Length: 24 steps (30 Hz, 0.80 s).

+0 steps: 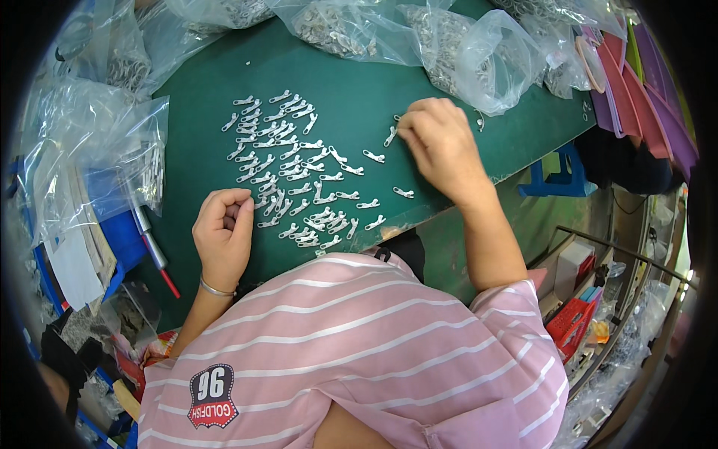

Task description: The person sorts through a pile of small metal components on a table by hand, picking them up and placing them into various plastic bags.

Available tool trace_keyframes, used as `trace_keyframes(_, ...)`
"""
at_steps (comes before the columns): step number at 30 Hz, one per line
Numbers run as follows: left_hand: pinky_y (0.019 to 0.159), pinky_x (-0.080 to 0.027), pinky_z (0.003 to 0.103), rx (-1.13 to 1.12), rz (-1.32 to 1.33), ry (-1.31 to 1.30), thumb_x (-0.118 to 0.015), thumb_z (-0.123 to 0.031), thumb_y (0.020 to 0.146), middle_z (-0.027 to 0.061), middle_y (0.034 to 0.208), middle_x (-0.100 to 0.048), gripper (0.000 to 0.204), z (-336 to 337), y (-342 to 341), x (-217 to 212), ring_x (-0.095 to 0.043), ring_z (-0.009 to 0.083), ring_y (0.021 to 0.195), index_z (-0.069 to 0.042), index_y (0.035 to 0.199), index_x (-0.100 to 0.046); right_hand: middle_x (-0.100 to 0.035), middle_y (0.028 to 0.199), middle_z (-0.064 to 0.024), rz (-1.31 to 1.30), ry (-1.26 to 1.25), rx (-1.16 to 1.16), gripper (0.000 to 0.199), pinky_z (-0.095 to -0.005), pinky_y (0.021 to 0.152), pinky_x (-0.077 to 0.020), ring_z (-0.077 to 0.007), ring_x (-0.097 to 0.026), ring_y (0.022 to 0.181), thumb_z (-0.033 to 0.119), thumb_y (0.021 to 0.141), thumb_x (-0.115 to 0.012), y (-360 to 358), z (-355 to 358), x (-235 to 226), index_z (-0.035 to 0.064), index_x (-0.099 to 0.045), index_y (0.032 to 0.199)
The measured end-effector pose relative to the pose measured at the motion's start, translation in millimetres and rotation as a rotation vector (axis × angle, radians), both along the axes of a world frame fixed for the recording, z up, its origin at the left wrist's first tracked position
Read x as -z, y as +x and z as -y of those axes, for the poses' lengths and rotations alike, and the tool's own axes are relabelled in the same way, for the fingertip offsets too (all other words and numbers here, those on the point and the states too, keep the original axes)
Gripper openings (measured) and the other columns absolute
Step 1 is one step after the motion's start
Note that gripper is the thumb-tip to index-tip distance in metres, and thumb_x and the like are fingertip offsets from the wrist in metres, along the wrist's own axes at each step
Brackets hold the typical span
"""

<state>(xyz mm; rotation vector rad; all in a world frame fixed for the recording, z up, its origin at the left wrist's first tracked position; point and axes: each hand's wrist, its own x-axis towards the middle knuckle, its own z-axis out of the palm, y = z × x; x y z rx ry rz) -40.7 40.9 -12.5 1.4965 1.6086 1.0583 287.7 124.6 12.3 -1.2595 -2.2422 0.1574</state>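
While the right hand [445, 146] has thumb and index close together, right of upper centre, one zip pull [390, 136] sits right at its fingertips; can't tell if pinched or just touched. Left hand [223, 230] is curled, thumb near index, beside the left edge of the main spread [289, 173]; can't tell if anything's inside.

Step in hand looks like handling pulls singly; next move calls for a light fingertip pinch, no nudging neighbours.

Counts: hands 2. Pulls near right hand: 3 clear ones, fingertip one included. Main spread, left of centre on the green table [196, 142]: dozens, overlapping, no exact count. Clear bags [479, 60], top edge: at least 3. Blue stool [559, 183], right: 1. Bracelet [216, 289], left wrist: 1.
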Motion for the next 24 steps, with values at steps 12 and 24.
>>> trace_keyframes(12,0.056,-0.042,0.017,0.007,-0.019,0.001,-0.070,0.002,0.090,0.0010,0.091,-0.063,0.008,-1,-1,0,-0.051,0.0027,0.066,0.000,0.098,-0.070,-0.063,0.097,-0.0040,0.102,-0.016,-0.088,0.013,-0.0385,0.084,-0.0430,-0.0260,-0.059,0.096,0.006,0.076,-0.074,-4,4,2,0.0072,-0.071,0.088)
trace_keyframes(24,0.056,-0.041,0.017,0.005,-0.006,0.007,-0.070,0.002,0.089,0.0008,0.091,-0.062,0.008,0,-1,3,-0.051,0.0026,0.066,0.000,0.098,-0.070,-0.065,0.092,-0.0065,-0.014,-0.089,0.084,0.011,-0.0399,0.080,-0.0480,-0.0290,-0.061,0.091,0.004,0.081,-0.073,10,-1,4,0.0065,-0.072,0.091)
